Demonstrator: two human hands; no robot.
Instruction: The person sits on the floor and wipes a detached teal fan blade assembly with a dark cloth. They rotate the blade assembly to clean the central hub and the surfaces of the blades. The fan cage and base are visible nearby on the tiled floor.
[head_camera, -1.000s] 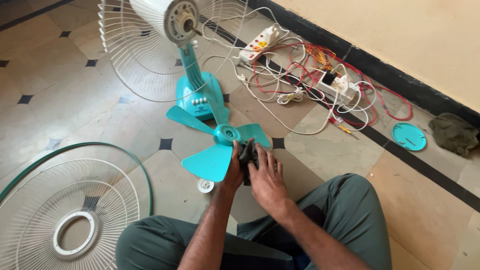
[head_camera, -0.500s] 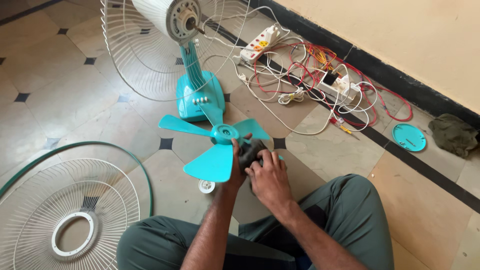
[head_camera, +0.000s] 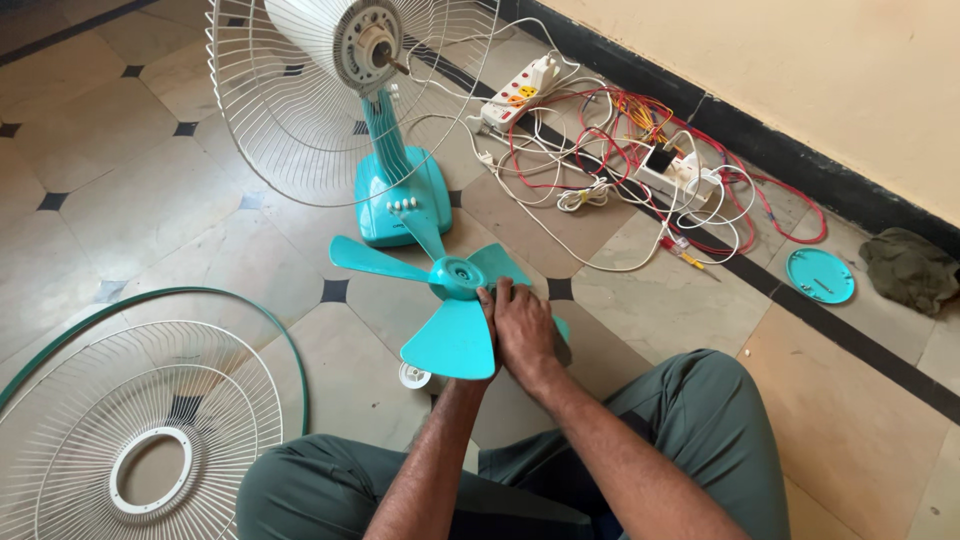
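I hold a teal fan blade (head_camera: 450, 335) with several lobes in front of my knees, above the floor. My left hand (head_camera: 487, 310) grips it from below near the hub (head_camera: 457, 272) and is mostly hidden by the near lobe. My right hand (head_camera: 525, 325) lies flat on a right lobe, pressing a dark cloth (head_camera: 562, 347) of which only an edge shows. Behind the blade stands the teal table fan (head_camera: 400, 195) with its white motor and bare shaft (head_camera: 372, 45) inside the rear wire grille.
The white front grille (head_camera: 150, 450) and a green rim ring (head_camera: 290, 350) lie at the left. A small white cap (head_camera: 413, 376) sits under the blade. Power strips (head_camera: 520, 80) and tangled red and white wires (head_camera: 650, 170) run along the wall, with a teal disc (head_camera: 820, 275) and an olive rag (head_camera: 912, 270).
The blade has turned and tilted in my hands. My right hand has slid forward over the lobe toward the hub, now covering the dark cloth that showed between my hands.
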